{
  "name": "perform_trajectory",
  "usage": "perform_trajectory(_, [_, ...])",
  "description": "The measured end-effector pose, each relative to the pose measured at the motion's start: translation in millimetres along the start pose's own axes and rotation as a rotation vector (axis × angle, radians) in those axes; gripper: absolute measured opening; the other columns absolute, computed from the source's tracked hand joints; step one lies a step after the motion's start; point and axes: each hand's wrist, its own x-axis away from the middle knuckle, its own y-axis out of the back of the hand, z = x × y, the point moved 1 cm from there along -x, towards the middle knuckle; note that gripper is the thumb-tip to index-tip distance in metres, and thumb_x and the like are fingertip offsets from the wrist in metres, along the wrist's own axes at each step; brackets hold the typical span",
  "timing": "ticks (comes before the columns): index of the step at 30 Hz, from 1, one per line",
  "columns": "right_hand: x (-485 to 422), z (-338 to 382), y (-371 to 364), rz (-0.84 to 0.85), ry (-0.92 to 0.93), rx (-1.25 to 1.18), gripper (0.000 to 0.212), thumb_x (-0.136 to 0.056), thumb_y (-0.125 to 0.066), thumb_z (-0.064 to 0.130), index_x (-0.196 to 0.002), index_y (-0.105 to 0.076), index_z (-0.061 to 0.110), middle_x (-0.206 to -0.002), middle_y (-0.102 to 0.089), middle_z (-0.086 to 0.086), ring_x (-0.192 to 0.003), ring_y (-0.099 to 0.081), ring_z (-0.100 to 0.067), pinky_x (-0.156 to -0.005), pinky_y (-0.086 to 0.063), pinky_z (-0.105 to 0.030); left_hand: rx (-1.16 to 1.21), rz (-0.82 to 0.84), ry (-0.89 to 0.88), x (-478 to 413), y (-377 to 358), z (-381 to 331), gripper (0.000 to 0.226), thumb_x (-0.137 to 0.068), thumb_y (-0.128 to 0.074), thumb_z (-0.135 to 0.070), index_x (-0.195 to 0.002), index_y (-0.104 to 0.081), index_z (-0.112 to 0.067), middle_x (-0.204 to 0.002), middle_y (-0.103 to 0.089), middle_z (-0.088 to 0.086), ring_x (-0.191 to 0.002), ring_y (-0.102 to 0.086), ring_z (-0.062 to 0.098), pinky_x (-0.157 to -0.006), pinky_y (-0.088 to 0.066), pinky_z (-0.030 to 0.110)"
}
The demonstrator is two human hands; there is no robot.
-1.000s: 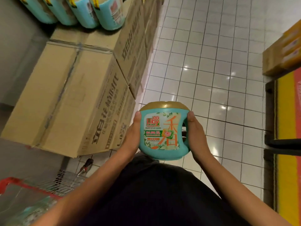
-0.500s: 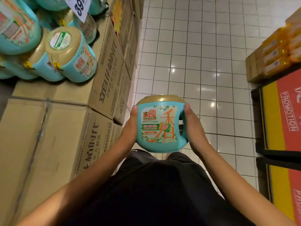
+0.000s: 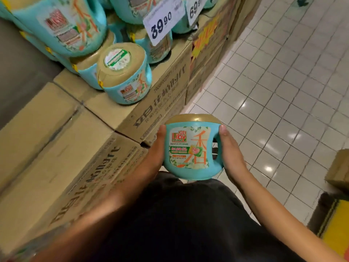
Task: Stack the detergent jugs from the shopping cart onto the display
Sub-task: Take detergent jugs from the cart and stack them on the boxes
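Note:
I hold a teal detergent jug [image 3: 190,148] with a gold lid and a Liby label upright in front of my waist. My left hand [image 3: 157,148] grips its left side and my right hand [image 3: 229,154] grips the handle side, fingers hidden behind it. The display of cardboard boxes [image 3: 56,144] lies to my left. On it stand several matching jugs, the nearest jug [image 3: 124,74] upright at the box edge, with a larger stacked jug [image 3: 62,25] above and behind it. The shopping cart is out of view.
Price tags [image 3: 163,19] reading 39.90 and 69 hang over the stacked jugs. White floor tiles [image 3: 273,91] stretch to the right. A cardboard box [image 3: 340,171] and a yellow stand [image 3: 338,227] sit at the right edge.
My view has swung left and up toward the display, so the stacked jugs now look closer. The jug stays held between both hands. The cart has left the frame.

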Motion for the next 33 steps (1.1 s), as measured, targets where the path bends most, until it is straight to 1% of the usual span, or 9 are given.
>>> perform_trajectory(2, [-19.9,15.5,-8.0,0.087,0.035,0.058,0.064,-0.108,-0.028,0.062,-0.126,-0.064,0.012,-0.117,-0.074,-0.010,-0.098,-0.076,-0.019,-0.077,-0.065,-0.030,0.078,-0.088,-0.019,0.9,7.7,-1.4,0.073,-0.102,-0.020,-0.074,-0.134,-0.069,-0.031,-0.121,-0.079,0.000,-0.114,-0.075,0.018,-0.096,-0.062,0.040])
perform_trajectory(4, [-33.5,29.9,-21.1,0.171,0.049,0.093,0.068,-0.104,-0.030,0.065,-0.126,-0.063,0.011,-0.117,-0.073,-0.011,-0.099,-0.076,-0.023,-0.080,-0.066,-0.035,0.133,-0.175,-0.032,3.8,17.9,-2.7,0.074,-0.098,-0.024,-0.080,-0.139,-0.067,-0.035,-0.129,-0.076,-0.002,-0.121,-0.072,0.017,-0.104,-0.058,0.044])
perform_trajectory(8, [-49.6,56.4,-52.1,0.370,0.077,0.124,0.071,-0.102,-0.031,0.070,-0.129,-0.062,0.011,-0.119,-0.072,-0.012,-0.101,-0.075,-0.029,-0.089,-0.063,-0.054,0.172,-0.278,-0.038,18.8,42.7,-13.4,0.062,-0.098,-0.024,-0.079,-0.118,-0.075,-0.050,-0.119,-0.079,-0.011,-0.108,-0.076,0.008,-0.076,-0.060,0.015])
perform_trajectory(14, [-53.7,97.0,-89.8,0.610,0.182,0.101,0.082,-0.088,-0.044,0.089,-0.132,-0.062,0.022,-0.125,-0.073,-0.005,-0.113,-0.074,-0.025,-0.095,-0.063,-0.045,0.259,-0.389,-0.150,47.3,82.1,-28.5,0.071,-0.089,-0.035,-0.086,-0.126,-0.074,-0.040,-0.125,-0.077,-0.010,-0.116,-0.072,0.007,-0.082,-0.057,0.012])
perform_trajectory(16, [-54.2,116.0,-100.1,0.631,0.246,0.086,0.082,-0.086,-0.048,0.090,-0.130,-0.063,0.022,-0.124,-0.073,-0.009,-0.116,-0.071,-0.030,-0.099,-0.059,-0.050,0.268,-0.371,-0.230,56.6,94.1,-39.6,0.083,-0.085,-0.040,-0.092,-0.140,-0.064,-0.034,-0.130,-0.074,-0.012,-0.121,-0.070,0.006,-0.085,-0.057,0.014])
perform_trajectory(19, [-60.2,148.2,-114.5,0.655,0.341,0.072,0.078,-0.089,-0.051,0.085,-0.134,-0.063,0.023,-0.134,-0.069,-0.009,-0.131,-0.063,-0.031,-0.116,-0.043,-0.061,0.233,-0.337,-0.384,61.1,109.5,-64.6,0.087,-0.084,-0.056,-0.081,-0.148,-0.043,-0.024,-0.128,-0.073,-0.017,-0.116,-0.071,0.006,-0.082,-0.060,0.019])
perform_trajectory(24, [-75.2,194.3,-133.8,0.615,0.527,0.140,0.075,-0.098,-0.035,0.083,-0.141,-0.060,0.025,-0.136,-0.070,0.001,-0.132,-0.063,-0.015,-0.112,-0.049,-0.039,0.267,-0.308,-0.491,43.0,131.3,-106.2,0.107,-0.061,-0.090,-0.069,-0.144,-0.038,-0.026,-0.126,-0.075,-0.010,-0.118,-0.072,0.016,-0.086,-0.062,0.029])
perform_trajectory(27, [-91.3,207.6,-142.7,0.575,0.572,0.119,0.068,-0.101,-0.032,0.080,-0.140,-0.057,0.030,-0.141,-0.065,0.001,-0.138,-0.057,-0.018,-0.119,-0.040,-0.054,0.276,-0.288,-0.587,25.2,142.6,-125.9,0.100,-0.062,-0.095,-0.057,-0.140,-0.039,-0.030,-0.130,-0.072,-0.005,-0.121,-0.071,0.019,-0.089,-0.062,0.033])
perform_trajectory(33, [-122.6,218.4,-157.8,0.554,0.643,-0.033,0.061,-0.110,-0.037,0.063,-0.154,-0.048,0.022,-0.155,-0.054,-0.007,-0.151,-0.043,-0.028,-0.126,-0.028,-0.062,0.206,-0.223,-0.723,-9.8,166.9,-157.6,0.107,-0.068,-0.096,-0.034,-0.152,-0.029,-0.027,-0.149,-0.056,0.007,-0.135,-0.061,0.026,-0.097,-0.060,0.039])
